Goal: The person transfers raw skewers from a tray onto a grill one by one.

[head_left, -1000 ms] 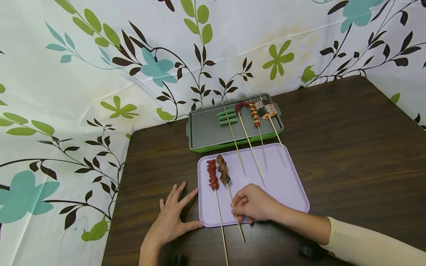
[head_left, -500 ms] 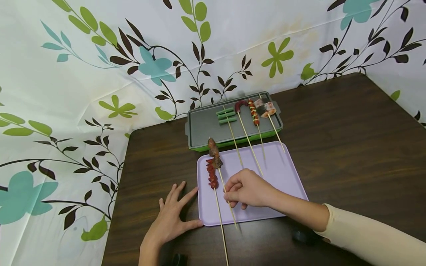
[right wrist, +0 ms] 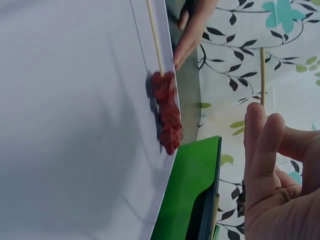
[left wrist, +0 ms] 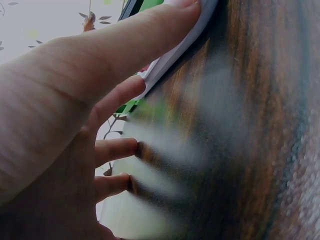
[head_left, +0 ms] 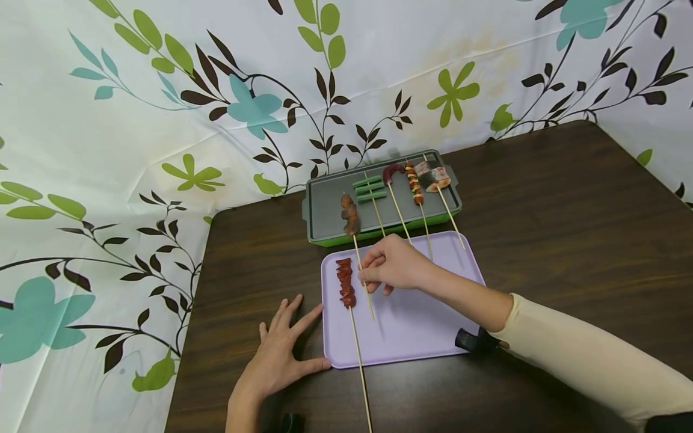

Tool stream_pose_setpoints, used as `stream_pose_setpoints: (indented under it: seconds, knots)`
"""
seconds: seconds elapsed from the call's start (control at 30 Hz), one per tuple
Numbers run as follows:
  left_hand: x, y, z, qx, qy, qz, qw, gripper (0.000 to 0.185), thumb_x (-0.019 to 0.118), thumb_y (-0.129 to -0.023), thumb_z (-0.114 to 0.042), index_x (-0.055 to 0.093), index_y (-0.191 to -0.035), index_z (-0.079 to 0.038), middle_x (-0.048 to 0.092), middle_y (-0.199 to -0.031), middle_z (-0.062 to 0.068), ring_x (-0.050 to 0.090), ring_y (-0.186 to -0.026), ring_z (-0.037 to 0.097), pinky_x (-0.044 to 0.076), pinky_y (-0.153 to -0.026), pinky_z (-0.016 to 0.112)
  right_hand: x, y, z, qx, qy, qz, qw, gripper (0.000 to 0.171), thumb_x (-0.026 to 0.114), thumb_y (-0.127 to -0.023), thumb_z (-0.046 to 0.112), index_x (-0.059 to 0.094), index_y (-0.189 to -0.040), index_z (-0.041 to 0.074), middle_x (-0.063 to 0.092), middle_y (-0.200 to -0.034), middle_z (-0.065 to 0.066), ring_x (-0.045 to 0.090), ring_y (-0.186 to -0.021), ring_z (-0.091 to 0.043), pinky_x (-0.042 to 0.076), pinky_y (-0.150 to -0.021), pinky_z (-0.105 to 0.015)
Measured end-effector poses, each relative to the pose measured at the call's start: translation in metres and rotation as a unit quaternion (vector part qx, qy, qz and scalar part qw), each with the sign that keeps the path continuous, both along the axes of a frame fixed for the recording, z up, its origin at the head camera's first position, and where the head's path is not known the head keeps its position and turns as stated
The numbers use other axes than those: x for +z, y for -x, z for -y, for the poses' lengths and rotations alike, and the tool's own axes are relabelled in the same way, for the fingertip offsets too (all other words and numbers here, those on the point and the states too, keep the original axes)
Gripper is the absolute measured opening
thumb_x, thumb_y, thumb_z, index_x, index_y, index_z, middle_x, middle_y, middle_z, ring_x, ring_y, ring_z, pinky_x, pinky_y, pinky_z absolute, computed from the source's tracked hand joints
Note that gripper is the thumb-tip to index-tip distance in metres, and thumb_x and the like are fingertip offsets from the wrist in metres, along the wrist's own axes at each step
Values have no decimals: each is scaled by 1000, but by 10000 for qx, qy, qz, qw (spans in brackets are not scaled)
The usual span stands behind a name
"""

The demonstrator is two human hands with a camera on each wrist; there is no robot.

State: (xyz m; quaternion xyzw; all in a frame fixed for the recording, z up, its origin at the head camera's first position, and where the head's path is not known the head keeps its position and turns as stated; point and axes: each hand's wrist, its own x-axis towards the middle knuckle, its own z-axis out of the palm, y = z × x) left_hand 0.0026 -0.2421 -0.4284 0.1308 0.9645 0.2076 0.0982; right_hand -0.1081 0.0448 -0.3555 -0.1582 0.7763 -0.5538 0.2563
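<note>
My right hand (head_left: 392, 264) pinches the stick of a brown meat skewer (head_left: 349, 215). Its meat end overlaps the front left of the grey-topped, green-sided toy grill (head_left: 327, 210) in the head view, while the stick's lower end hangs over the lilac tray (head_left: 422, 337). The bare stick (right wrist: 263, 75) sticks out past the fingers in the right wrist view. On the tray's left side lies a red meat skewer (head_left: 345, 282), its stick running over the front edge. My left hand (head_left: 278, 355) rests with spread fingers, index finger and thumb at the tray's left edge.
Across the grill lie a green vegetable skewer (head_left: 369, 195), a curled dark red skewer (head_left: 394, 171), a striped red-and-yellow skewer (head_left: 414, 184) and a fish-piece skewer (head_left: 433, 175), sticks pointing over the tray. Behind the dark wooden table (head_left: 552, 228) hangs a patterned cloth (head_left: 379, 54).
My right hand has lifted the brown meat skewer from the tray and carried it forward, past the red one, to the grill's front left. The left hand stays in place.
</note>
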Motion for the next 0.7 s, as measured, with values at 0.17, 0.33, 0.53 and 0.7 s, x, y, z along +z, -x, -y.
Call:
stream_pose_setpoints:
  seconds: [0.17, 0.33, 0.53, 0.7]
  knots:
    - [0, 0, 0, 14, -30, 9, 10000, 93, 71, -68, -74, 36, -150, -45, 20, -162, 8, 9, -147, 41, 9, -93, 85, 3, 16, 7, -95, -33, 216, 9997, 12, 70, -90, 8, 72, -95, -3, 72, -71, -8, 70, -65, -18, 55, -52, -30]
    - [0, 0, -1, -1, -62, -40, 10000, 93, 73, -68, -72, 37, -149, -45, 21, -161, 9, 10, -147, 41, 10, -92, 86, 2, 32, 14, -242, -96, 373, 9990, 12, 69, -91, 8, 72, -95, -3, 71, -71, -9, 71, -67, -20, 55, -52, -29]
    - [-1, -1, -2, -6, -83, -85, 9999, 93, 73, -68, -72, 37, -149, -45, 22, -161, 10, 11, -146, 42, 10, -92, 86, 0, 45, 17, -355, -152, 491, 9980, 14, 69, -91, 8, 72, -96, -4, 71, -71, -10, 72, -72, -26, 56, -53, -29]
    - [-2, -1, -1, 12, -75, -96, 9999, 93, 74, -67, -72, 38, -149, -45, 22, -161, 9, 11, -146, 42, 10, -92, 86, 0, 51, 20, -394, -216, 605, 9972, 12, 69, -91, 7, 72, -95, -4, 72, -73, -11, 71, -68, -22, 56, -53, -28]
